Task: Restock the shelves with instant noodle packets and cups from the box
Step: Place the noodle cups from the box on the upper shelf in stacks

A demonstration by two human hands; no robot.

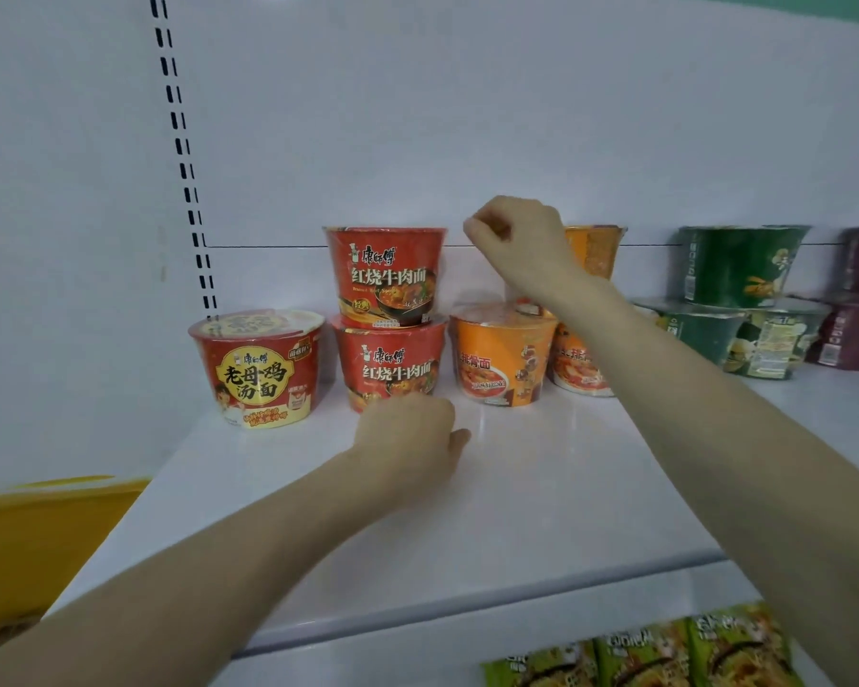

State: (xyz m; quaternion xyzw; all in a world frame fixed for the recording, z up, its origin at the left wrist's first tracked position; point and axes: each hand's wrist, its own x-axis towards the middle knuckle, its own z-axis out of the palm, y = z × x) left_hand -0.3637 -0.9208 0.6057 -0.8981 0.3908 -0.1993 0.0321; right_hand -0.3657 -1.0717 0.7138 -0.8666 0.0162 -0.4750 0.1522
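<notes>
The right hand [521, 240] hangs in the middle of the frame with its fingers curled into a loose fist and nothing in them; it sits just above an orange noodle cup [502, 359], and its forearm crosses in front of a second orange cup [574, 371]; a third orange cup [597, 250] stands higher, partly hidden behind the wrist. The left hand [407, 438] lies lower, just left of centre, knuckles up and fingers tucked under, gripping nothing that shows; it overlaps the base of the lower red beef cup [388, 364], and whether it touches the cup cannot be told. An upper red beef cup [385, 275] is stacked upright on the lower one; to the left stands a red and yellow cup [259, 369], alone and just beside the stack. All of these rest at the back of a white shelf [541, 488]. Toward the right edge, green cups [740, 265] are stacked in two layers; beyond them are dark purple cups [851, 334], blurred. At the lower right, on a level below the shelf, lie green noodle packets [640, 657] side by side; at the lower left a yellow box [45, 528] shows in part; a slotted upright [179, 141] runs down the upper left.
</notes>
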